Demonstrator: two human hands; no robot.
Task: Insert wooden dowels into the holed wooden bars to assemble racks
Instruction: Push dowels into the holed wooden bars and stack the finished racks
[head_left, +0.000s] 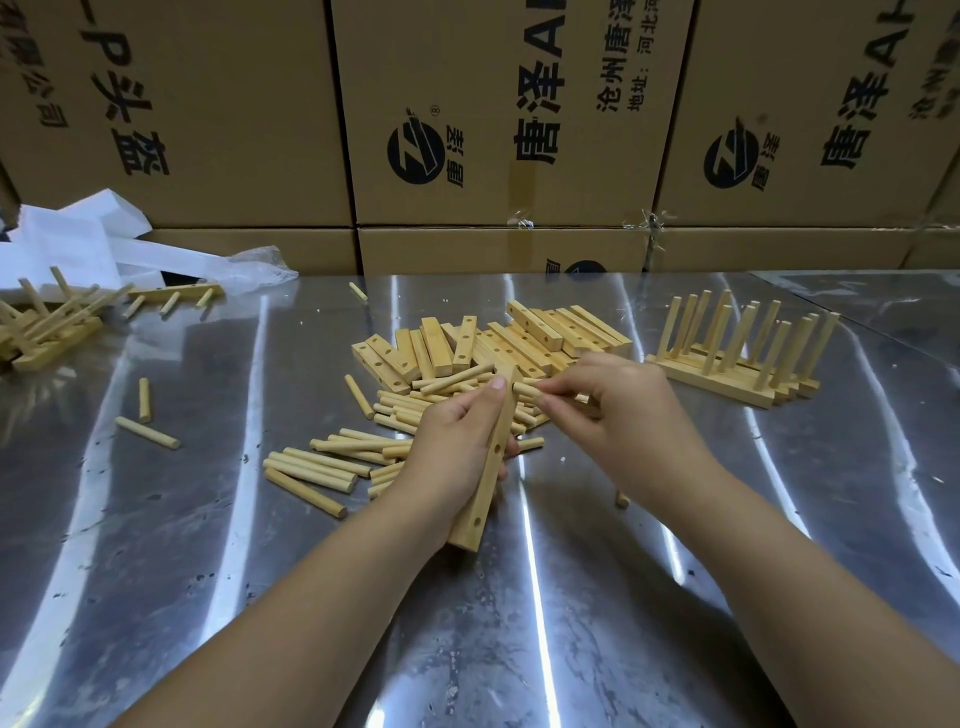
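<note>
The left grip (457, 441) was wrapped round the middle of a holed bar (487, 493), holding it tilted, near end low, far end raised, with its drilled face turned toward the right grip (597, 400). That one pinched a dowel (523, 388) between thumb and fingertips, the dowel's free end right at the bar's topmost hole; whether it had entered could not be told.

Both pieces looked light, stiff and smooth. The bar seemed best held at mid-length with the holes left uncovered. The round dowel would probably roll if dropped, so a pinch close behind its leading end ought to steer it straight.

Loose dowels (332, 457) lay under and outward of the left grip, a heap of bars (519, 338) just beyond both grips, and finished racks (737, 358) well outward of the right. The counter (571, 597) was shiny, scuffed sheet metal, likely slick. Printed cartons (467, 130) walled the far side.
</note>
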